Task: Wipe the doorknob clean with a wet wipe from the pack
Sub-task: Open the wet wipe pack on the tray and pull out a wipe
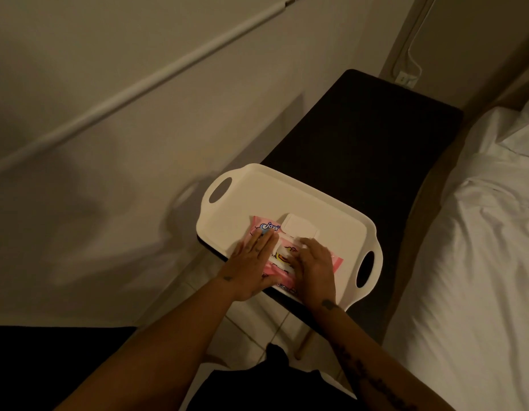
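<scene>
A pink pack of wet wipes (279, 269) lies on a cream tray (269, 197), with its white flip lid (300, 226) swung up. My left hand (251, 262) lies flat on the pack's left half, fingers together, pressing it down. My right hand (313, 268) rests over the pack's right half, and its fingertips pinch a bit of white wipe (305, 241) at the opening. No doorknob is in view.
The tray sits on the near end of a dark bench (367, 132) with a wooden leg (303, 345). A bed with white sheets (471, 247) runs along the right. A pale wall with a white rail (156, 72) is to the left. Tiled floor shows below.
</scene>
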